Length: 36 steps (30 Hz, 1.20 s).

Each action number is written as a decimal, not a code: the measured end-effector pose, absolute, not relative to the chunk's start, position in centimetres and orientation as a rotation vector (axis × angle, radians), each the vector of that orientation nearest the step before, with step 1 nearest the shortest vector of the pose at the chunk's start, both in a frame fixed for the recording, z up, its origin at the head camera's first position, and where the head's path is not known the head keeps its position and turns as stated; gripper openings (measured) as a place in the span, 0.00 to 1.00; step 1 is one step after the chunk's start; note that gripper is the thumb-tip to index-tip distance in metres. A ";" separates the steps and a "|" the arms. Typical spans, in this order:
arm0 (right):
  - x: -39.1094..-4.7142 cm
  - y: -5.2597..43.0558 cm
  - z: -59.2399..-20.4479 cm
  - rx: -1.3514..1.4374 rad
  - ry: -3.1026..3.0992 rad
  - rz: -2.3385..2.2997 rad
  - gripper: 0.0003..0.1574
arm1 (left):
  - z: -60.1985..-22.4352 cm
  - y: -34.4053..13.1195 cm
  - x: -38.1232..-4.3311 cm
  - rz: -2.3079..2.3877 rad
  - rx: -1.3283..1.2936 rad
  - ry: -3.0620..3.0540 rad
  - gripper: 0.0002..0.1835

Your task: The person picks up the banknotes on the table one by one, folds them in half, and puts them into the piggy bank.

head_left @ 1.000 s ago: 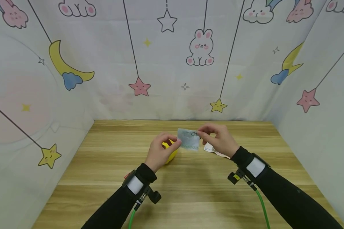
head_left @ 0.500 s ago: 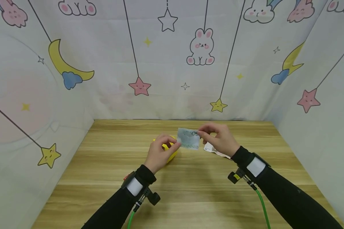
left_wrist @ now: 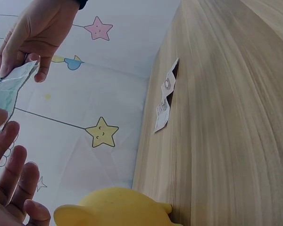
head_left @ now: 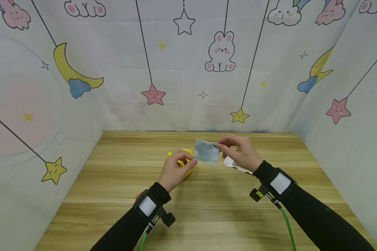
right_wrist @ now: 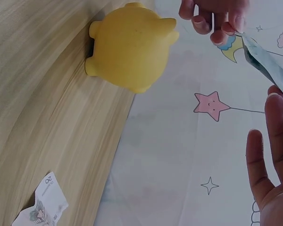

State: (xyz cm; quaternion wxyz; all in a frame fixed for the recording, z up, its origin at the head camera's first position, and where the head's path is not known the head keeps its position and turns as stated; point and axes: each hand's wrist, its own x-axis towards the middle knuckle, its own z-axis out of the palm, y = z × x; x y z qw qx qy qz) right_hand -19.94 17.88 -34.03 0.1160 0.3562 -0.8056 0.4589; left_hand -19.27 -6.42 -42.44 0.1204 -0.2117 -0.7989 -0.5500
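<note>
A bluish-green banknote [head_left: 206,152] is stretched upright above the table between my two hands. My left hand [head_left: 173,170] pinches its lower left corner between thumb and index finger. At the upper right corner, my right hand [head_left: 241,153] pinches it with thumb and fingertips, partly covering a printed number. Behind my left hand sits a yellow piggy bank [head_left: 186,171], mostly hidden in the head view. The right wrist view shows that piggy bank [right_wrist: 132,49] whole, standing on stubby feet. Its slot does not show.
A second, creased banknote [head_left: 234,164], marked 20 in the right wrist view, lies on the wooden table [head_left: 128,209] partly behind my right hand. White cloth walls [head_left: 188,69] printed with stars and rabbits rise at the back and both sides.
My left hand has shifted very slightly left, uncovering more of the piggy bank's top. The right hand and the banknote stay nearly where they were.
</note>
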 end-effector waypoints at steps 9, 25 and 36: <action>-19.8 17.6 -34.0 1.077 -2.329 1.355 0.08 | -42.1 -5.8 -19.4 -1.767 -0.602 -2.350 0.09; -20.2 17.3 -34.6 1.049 -2.334 1.393 0.06 | -41.6 -4.7 -19.5 -1.500 -0.521 -2.166 0.09; -20.2 16.8 -34.8 1.002 -2.348 1.415 0.04 | -41.2 -4.7 -19.8 -0.824 -0.681 -2.081 0.09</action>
